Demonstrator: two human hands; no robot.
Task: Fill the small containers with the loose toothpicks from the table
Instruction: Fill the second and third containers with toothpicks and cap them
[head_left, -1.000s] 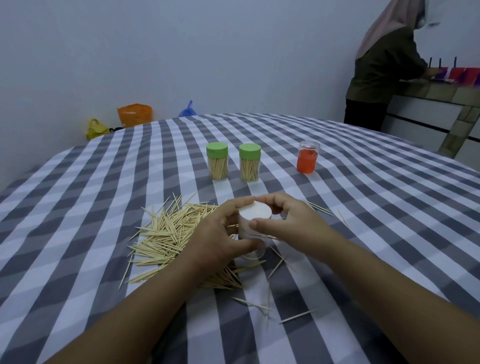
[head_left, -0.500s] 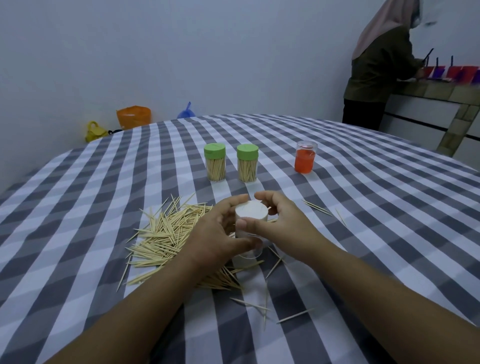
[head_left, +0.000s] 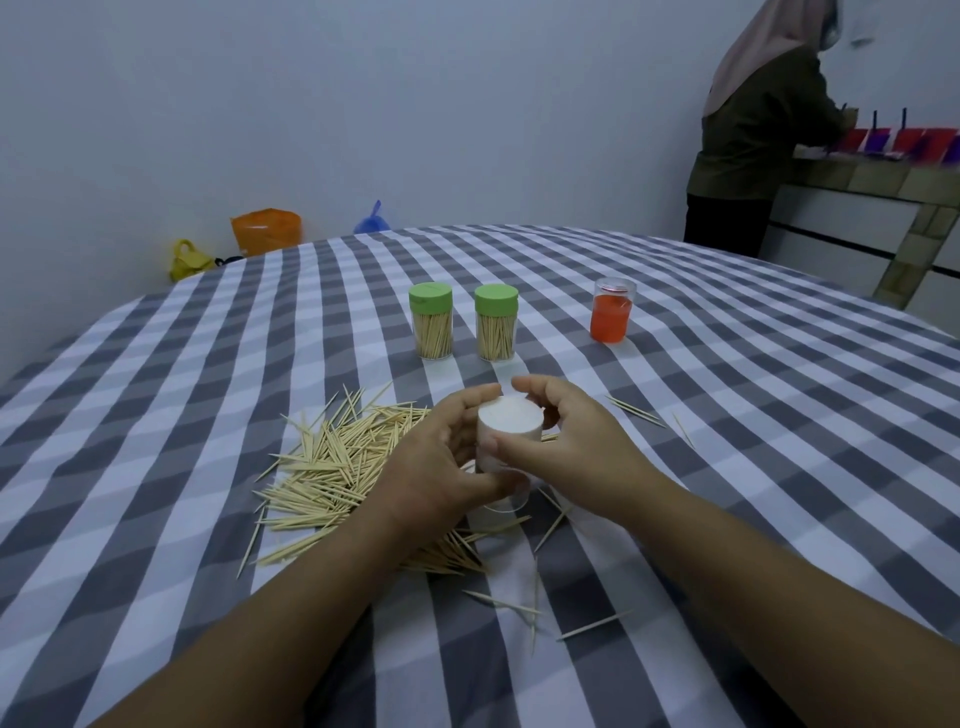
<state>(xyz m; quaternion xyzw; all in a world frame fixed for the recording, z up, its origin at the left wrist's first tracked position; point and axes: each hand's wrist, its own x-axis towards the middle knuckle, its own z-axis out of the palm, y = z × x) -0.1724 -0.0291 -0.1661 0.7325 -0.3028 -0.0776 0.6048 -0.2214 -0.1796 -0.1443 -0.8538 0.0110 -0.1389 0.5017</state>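
The left hand (head_left: 441, 467) grips the clear container (head_left: 506, 480) body, the right hand (head_left: 566, 447) pinches its white lid (head_left: 509, 420). Toothpick pile (head_left: 337, 467) lies just left; checkered table (head_left: 779, 415) stretches wide rightward.

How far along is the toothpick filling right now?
Done: two green-lidded containers stand capped and full of toothpicks. In hand: the left hand grips a clear white-lidded container while the right hand grips its lid. Left: the big loose pile, scattered strays, and the orange container, upside down.
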